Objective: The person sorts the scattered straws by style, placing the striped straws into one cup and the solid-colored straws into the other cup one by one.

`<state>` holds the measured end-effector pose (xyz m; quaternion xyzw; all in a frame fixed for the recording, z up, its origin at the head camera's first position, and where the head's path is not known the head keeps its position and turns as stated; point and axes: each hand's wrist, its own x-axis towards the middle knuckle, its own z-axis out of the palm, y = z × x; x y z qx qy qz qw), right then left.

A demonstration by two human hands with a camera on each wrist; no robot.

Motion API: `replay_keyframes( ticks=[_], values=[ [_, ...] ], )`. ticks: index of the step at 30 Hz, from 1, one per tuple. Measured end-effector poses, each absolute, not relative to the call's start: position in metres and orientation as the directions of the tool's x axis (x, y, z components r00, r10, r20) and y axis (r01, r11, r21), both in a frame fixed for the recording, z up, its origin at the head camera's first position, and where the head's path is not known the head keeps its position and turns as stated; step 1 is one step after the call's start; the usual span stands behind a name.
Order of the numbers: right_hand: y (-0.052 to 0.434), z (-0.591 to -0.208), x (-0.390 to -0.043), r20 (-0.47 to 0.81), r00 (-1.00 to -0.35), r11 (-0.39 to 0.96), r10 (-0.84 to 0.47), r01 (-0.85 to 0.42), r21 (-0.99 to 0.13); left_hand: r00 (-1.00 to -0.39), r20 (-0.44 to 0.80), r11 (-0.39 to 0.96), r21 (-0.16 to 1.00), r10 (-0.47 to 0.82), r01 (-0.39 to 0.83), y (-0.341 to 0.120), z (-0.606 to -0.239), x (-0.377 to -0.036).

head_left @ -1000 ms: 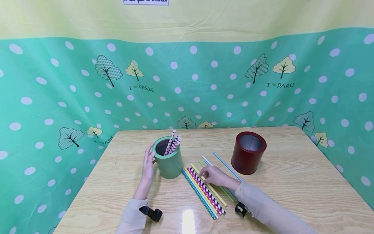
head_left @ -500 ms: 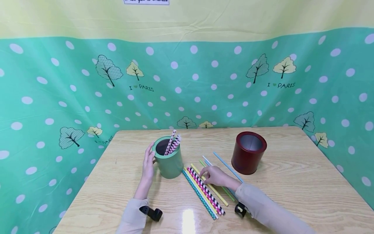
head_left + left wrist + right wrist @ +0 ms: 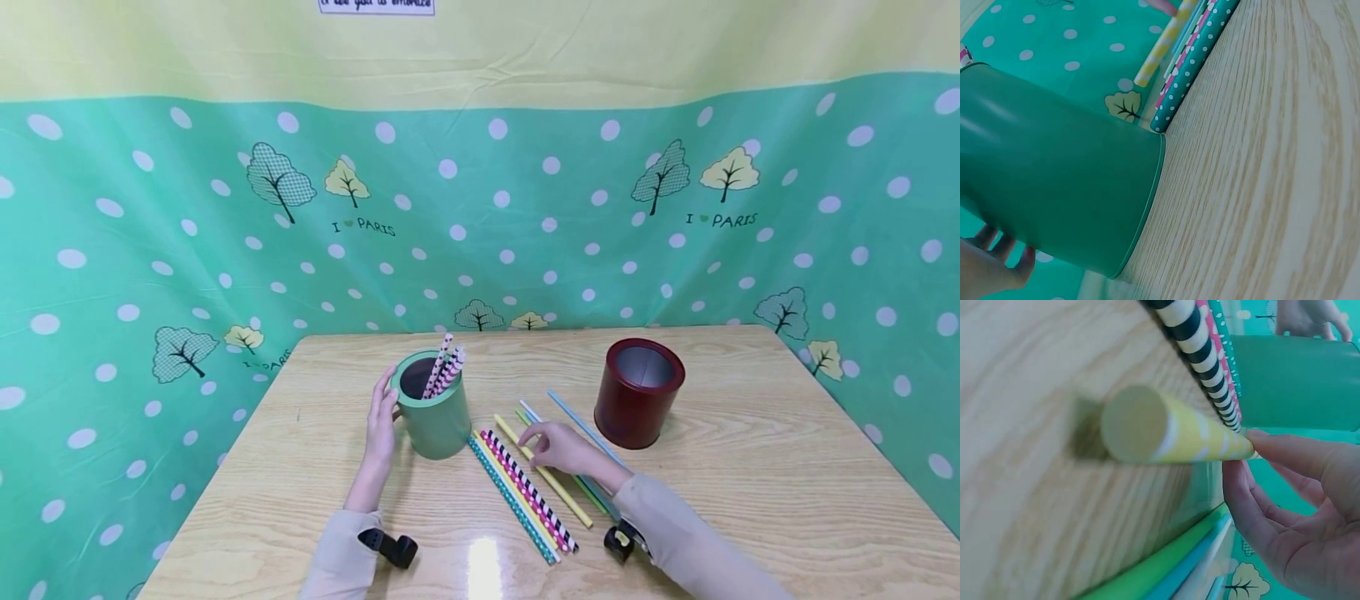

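Observation:
My left hand [image 3: 380,425] holds the left side of a green can [image 3: 437,425], its fingers against the wall in the left wrist view. Several pink-and-white patterned paper straws [image 3: 447,371] lean out of the can's mouth. My right hand [image 3: 564,447] pinches a yellow paper straw with white markings [image 3: 1194,434] between thumb and fingers. The near end of this straw appears raised slightly off the table. To its left lie side by side a black-and-white striped straw [image 3: 543,508], a pink dotted straw [image 3: 517,477] and a teal dotted straw [image 3: 510,497], with others between them.
Right of my right hand lie a green straw [image 3: 1154,562], a white one [image 3: 527,407] and a blue one [image 3: 573,417], partly under the forearm. A dark red can [image 3: 636,400] stands upright at the right on the wooden table [image 3: 750,450]. A patterned cloth [image 3: 480,208] hangs behind.
My right hand has shifted slightly right with the yellow straw, widening the gap between it and the striped straw. My left hand and the green can have stayed put.

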<state>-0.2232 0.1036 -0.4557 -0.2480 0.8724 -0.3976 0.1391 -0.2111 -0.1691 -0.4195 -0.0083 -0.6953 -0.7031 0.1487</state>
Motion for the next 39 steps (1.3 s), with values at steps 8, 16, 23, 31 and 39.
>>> replay_keyframes(
  ticks=[8,16,23,31,39],
  values=[
    [0.104,-0.450,-0.220,-0.011,-0.854,0.562,-0.520,-0.331,-0.758,-0.955,0.218,0.006,0.975,-0.204,0.221,-0.168,-0.416,-0.209],
    [0.104,-0.446,-0.218,0.016,-0.865,0.546,-0.501,-0.331,-0.770,-0.956,0.211,-0.002,0.976,-0.205,0.216,-0.173,-0.430,-0.217],
    [0.104,-0.439,-0.215,0.024,-0.877,0.511,-0.479,-0.301,-0.805,-0.953,0.220,-0.003,0.974,-0.210,0.226,-0.178,-0.443,-0.225],
    [0.102,-0.434,-0.214,0.068,-0.883,0.402,-0.465,-0.279,-0.872,-0.952,0.231,0.012,0.972,-0.200,0.233,-0.178,-0.444,-0.225],
    [0.099,-0.427,-0.210,0.093,-0.913,0.379,-0.397,-0.256,-0.889,-0.955,0.228,0.028,0.973,-0.187,0.227,-0.179,-0.444,-0.225]
  ],
)
